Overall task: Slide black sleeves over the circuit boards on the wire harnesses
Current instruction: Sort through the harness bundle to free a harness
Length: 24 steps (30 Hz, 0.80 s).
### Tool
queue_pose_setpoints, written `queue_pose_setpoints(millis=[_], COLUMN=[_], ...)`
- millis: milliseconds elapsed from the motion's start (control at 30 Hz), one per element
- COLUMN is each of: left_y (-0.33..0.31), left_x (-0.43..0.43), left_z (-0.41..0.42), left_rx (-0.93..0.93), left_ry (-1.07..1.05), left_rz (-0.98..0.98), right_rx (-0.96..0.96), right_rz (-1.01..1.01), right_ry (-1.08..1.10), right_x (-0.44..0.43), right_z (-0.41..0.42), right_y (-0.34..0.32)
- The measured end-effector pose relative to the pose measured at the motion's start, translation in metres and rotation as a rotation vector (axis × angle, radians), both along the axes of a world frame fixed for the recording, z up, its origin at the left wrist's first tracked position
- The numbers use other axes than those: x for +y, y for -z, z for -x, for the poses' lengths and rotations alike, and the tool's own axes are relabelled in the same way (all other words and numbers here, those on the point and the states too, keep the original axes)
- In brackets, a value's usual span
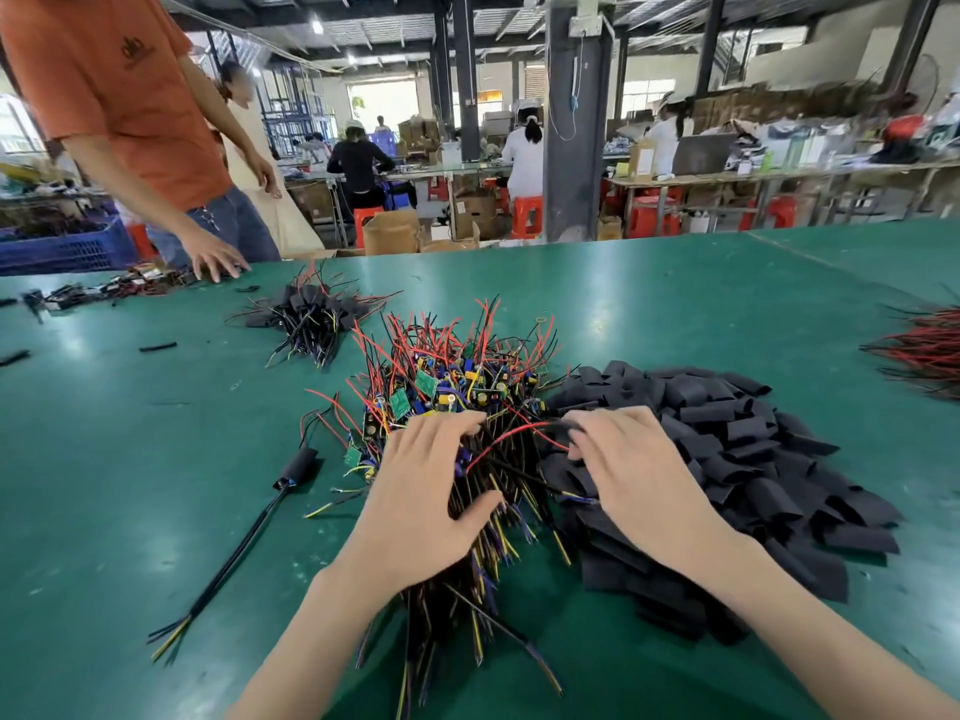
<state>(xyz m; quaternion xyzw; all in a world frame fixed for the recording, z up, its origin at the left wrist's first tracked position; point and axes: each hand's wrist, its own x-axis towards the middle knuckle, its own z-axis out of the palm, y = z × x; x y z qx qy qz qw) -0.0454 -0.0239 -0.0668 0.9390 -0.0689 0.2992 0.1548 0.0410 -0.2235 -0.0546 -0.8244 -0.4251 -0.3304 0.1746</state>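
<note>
Both hands lay on the wire pile (467, 407) mid-surface, left hand (431, 491) with a wide, empty grip, right hand (631, 470) with a narrow grip, maybe pinching a red wire, and the sleeves (737, 439) nearest it, at three o'clock.

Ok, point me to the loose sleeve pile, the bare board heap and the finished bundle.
sleeve pile (727, 449), head view, pile's middle.
board heap (452, 381), head view, exposed boards.
finished bundle (311, 309), head view, sleeved centre.

Harness pile (457, 387) left of sleeve heap (737, 439), apparently touching.
</note>
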Motion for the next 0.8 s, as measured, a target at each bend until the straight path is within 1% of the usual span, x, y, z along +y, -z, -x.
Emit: queue_pose_setpoints(millis=[67,133,200,233,267,333,367,467,533,633,800], left_y=[-0.002,-0.003,-0.005,-0.006,-0.006,-0.007,-0.008,-0.011,-0.012,-0.015,-0.013], left_x=[0.007,0.011,0.013,0.012,0.012,0.009,0.006,-0.001,-0.001,0.0,-0.003], left_z=[-0.001,-0.002,-0.002,-0.001,0.0,0.002,0.003,0.005,0.006,0.008,0.005], left_rx=[-0.03,-0.087,-0.098,-0.075,-0.046,0.007,0.024,0.034,0.031,0.046,-0.039], left_ry=[-0.076,-0.114,-0.097,-0.081,-0.055,0.0,0.026,0.062,0.077,0.108,0.031], left_rz=[-0.063,-0.076,0.007,0.087,0.174,0.316,0.356,0.396,0.432,0.486,0.526], right_rx=[-0.019,0.028,0.118,0.145,0.147,0.064,0.027,0.072,0.107,0.148,0.101], right_rz=[-0.14,-0.256,-0.339,-0.353,-0.337,-0.207,-0.121,0.063,0.088,0.045,0.107], right_ry=[-0.011,-0.024,-0.052,-0.066,-0.072,-0.034,0.0,0.075,0.077,0.055,0.035], right_x=[-0.002,-0.005,-0.008,-0.009,-0.01,-0.011,-0.012,-0.014,-0.014,-0.013,-0.013], right_z=[-0.006,-0.01,-0.013,-0.014,-0.015,-0.018,-0.019,-0.02,-0.019,-0.017,-0.009], right_y=[0.0,0.0,-0.001,-0.002,-0.002,-0.001,0.0,0.004,0.006,0.0,-0.009])
